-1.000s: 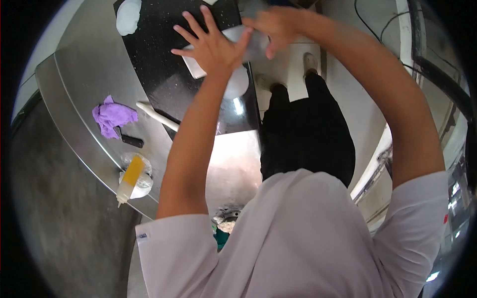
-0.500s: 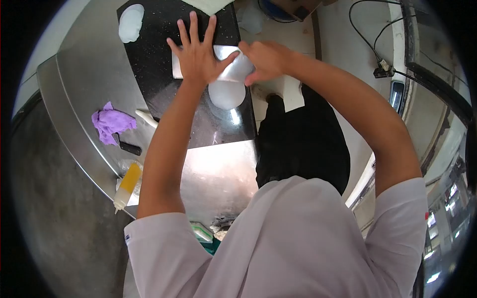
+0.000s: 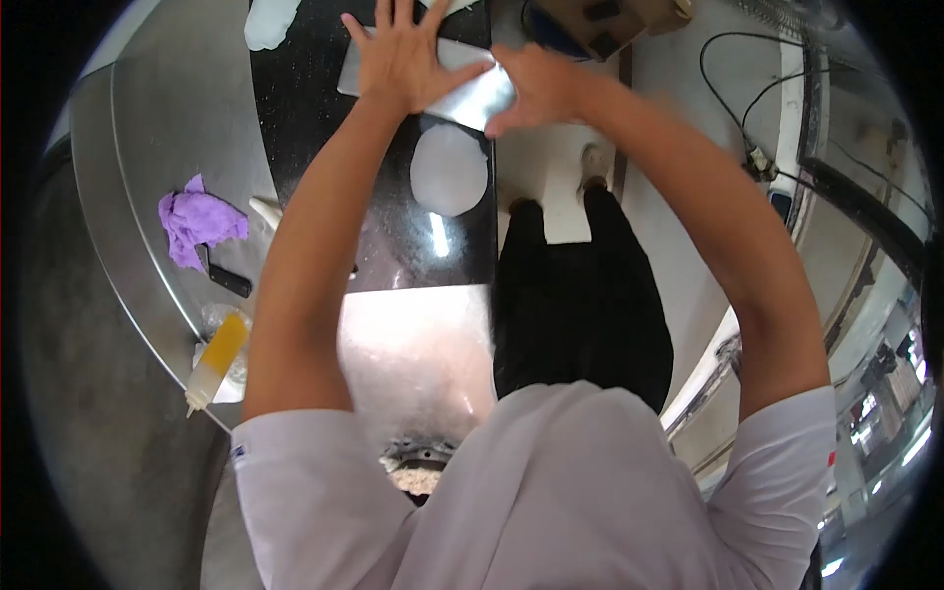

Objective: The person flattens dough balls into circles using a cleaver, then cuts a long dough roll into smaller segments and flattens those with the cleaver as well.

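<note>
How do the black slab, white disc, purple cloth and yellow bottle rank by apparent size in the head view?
1. black slab, by far.
2. white disc and purple cloth: about alike, not ranked.
3. yellow bottle, slimmest, though lens distortion near the edge makes this unsure.

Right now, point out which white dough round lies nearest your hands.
The dough round beside the metal sheet under the left hand and right hand; the other round lies at the slab's far corner.

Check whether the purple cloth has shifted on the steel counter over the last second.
No. The purple cloth touches the same small black object on the steel counter, just as before. Only the camera view has shifted.
</note>
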Tool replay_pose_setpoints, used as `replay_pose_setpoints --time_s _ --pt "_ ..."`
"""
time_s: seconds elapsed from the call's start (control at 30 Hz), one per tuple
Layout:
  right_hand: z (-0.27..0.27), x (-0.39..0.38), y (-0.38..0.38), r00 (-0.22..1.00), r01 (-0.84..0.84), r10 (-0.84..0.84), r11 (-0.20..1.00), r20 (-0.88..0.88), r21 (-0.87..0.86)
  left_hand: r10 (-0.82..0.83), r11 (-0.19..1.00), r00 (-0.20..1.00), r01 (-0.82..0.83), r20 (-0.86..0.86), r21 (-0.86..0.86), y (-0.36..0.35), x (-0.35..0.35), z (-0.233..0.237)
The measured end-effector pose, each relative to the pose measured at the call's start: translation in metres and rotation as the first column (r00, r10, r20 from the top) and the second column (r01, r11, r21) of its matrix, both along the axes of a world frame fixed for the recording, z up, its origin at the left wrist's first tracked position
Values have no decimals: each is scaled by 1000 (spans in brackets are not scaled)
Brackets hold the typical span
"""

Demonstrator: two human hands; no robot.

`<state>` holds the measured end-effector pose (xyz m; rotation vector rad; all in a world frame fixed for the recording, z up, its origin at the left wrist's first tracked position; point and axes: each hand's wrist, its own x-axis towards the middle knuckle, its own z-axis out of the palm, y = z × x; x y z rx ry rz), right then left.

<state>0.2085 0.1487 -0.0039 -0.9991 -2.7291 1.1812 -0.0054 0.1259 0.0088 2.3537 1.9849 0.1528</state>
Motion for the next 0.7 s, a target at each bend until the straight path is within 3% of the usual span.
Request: replay_pose_setpoints --time_s 0.07,0.13,0.17,0.2,0.27,0.3,0.33,0.37,0.4,0.47,0.5,0.53,0.57,0.6,0.63,0.7 --pt "-9 2 -27 1000 4 -4 1000 -2 -25 -101 984 992 88 -79 -155 -22 3 1" --pt "-23 10 -36 1000 -14 14 999 -18 -30 -116 990 989 108 -90 -85 -32 5 -9" --pt "-32 11 -33 998 62 -59 995 -35 76 -22 999 999 20 -41 -48 -28 3 -9" --pt "-33 4 -23 998 44 -42 998 -39 49 9 999 1000 -10 -30 -33 -22 2 5" --pt "-9 -8 31 992 -71 86 986 -96 150 28 981 988 1 -151 193 1 -8 -5" --pt "6 -17 49 992 17 10 977 -123 211 48 968 999 -41 -23 248 8 -11 2" --pt "11 -24 55 986 107 -71 964 -151 245 129 949 992 -121 -11 290 10 -11 4" --pt "-7 -32 61 935 292 -213 916 -283 275 32 972 996 -51 86 231 3 -15 5" --pt "-11 -31 52 937 282 -203 919 -284 276 -52 984 981 19 185 179 -9 -23 11" --pt "-11 -18 30 954 289 -295 952 -47 -101 -462 887 884 462 67 4 -41 -48 0" --pt "-19 1 -12 939 271 -272 962 -210 -34 -523 852 852 524 10 -15 -65 -44 7" --pt "-17 20 -63 941 252 -280 955 -189 -158 -578 816 814 577 -47 -38 -92 -37 16" --pt "-22 46 -119 938 232 -266 958 -221 -167 -589 808 808 588 -19 -48 -109 -35 13" --pt "-4 64 -171 927 354 -373 901 -33 -251 -599 799 801 598 7 -59 -119 -32 15" --pt "-10 90 -215 906 399 -422 854 2 -333 -609 769 792 605 50 -206 -120 -25 35" --pt "18 122 -270 891 451 -430 800 147 -397 -614 767 789 604 24 -219 -115 -17 34"
